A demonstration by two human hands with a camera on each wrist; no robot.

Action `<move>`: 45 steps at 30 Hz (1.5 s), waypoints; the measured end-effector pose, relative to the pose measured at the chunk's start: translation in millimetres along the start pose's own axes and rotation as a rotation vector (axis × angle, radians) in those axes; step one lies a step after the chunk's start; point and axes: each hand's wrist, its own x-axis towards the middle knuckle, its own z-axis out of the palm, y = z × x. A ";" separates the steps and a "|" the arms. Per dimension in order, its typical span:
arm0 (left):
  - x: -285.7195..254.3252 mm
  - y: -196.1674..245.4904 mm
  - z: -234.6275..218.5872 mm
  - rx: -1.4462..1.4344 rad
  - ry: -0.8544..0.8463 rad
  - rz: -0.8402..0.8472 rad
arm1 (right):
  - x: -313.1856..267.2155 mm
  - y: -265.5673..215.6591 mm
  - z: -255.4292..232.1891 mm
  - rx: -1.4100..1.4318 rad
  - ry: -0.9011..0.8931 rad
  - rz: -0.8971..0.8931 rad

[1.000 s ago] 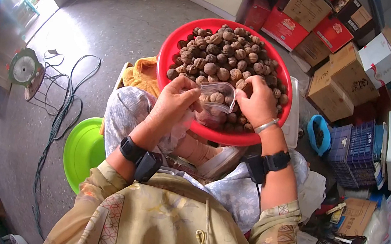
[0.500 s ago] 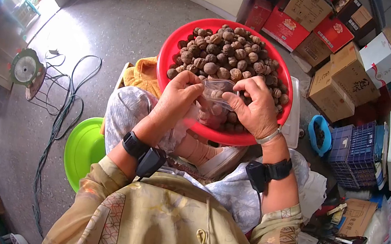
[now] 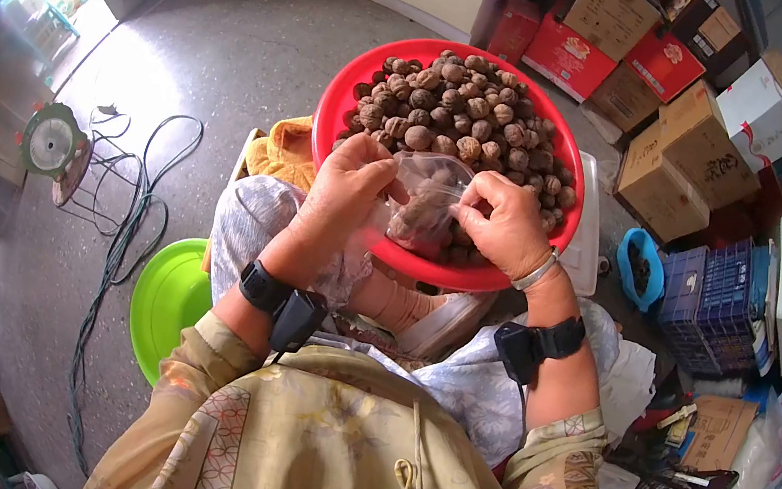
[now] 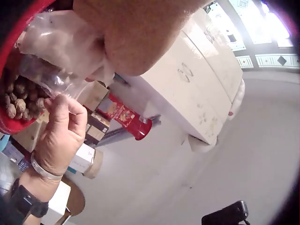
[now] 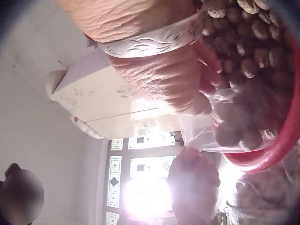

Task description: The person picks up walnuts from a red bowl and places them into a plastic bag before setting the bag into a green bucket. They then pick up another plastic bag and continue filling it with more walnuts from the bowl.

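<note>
A clear plastic bag (image 3: 428,212) with walnuts inside hangs over the near part of a red basin (image 3: 328,114). My left hand (image 3: 349,188) pinches the bag's left edge. On the opposite side, my right hand (image 3: 505,223) grips the other edge between thumb and curled fingers, its silver bracelet (image 5: 154,42) showing in the right wrist view. Film of the bag (image 4: 61,42) stretches between both hands. Loose walnuts (image 3: 453,102) heap high in the basin behind them.
A yellow cloth (image 3: 284,150) lies left of the basin, and a green basin (image 3: 170,303) stands on the floor. Cables (image 3: 139,207) trail to a small fan (image 3: 52,143). Cardboard boxes (image 3: 669,175), a blue basin (image 3: 638,271) and a purple crate (image 3: 711,303) line the right.
My right hand has shifted slightly down, from beside the bag's rim to gripping its right edge. The bag's mouth, wide earlier, now looks drawn narrower. My left hand keeps its hold.
</note>
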 end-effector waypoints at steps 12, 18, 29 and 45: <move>-9.5 -2.9 -16.3 0.121 0.000 0.064 | 5.7 43.1 10.6 -0.191 0.198 0.160; -9.9 -7.6 -14.8 0.046 0.001 -0.004 | 5.7 64.9 39.6 -0.397 -0.033 0.183; -14.7 -0.1 -3.7 -0.017 0.040 -0.089 | 11.6 43.9 39.9 -0.582 -0.034 0.141; -12.2 -0.6 -3.5 0.090 -0.076 -0.018 | 10.2 -4.0 -6.9 -0.001 0.160 -0.221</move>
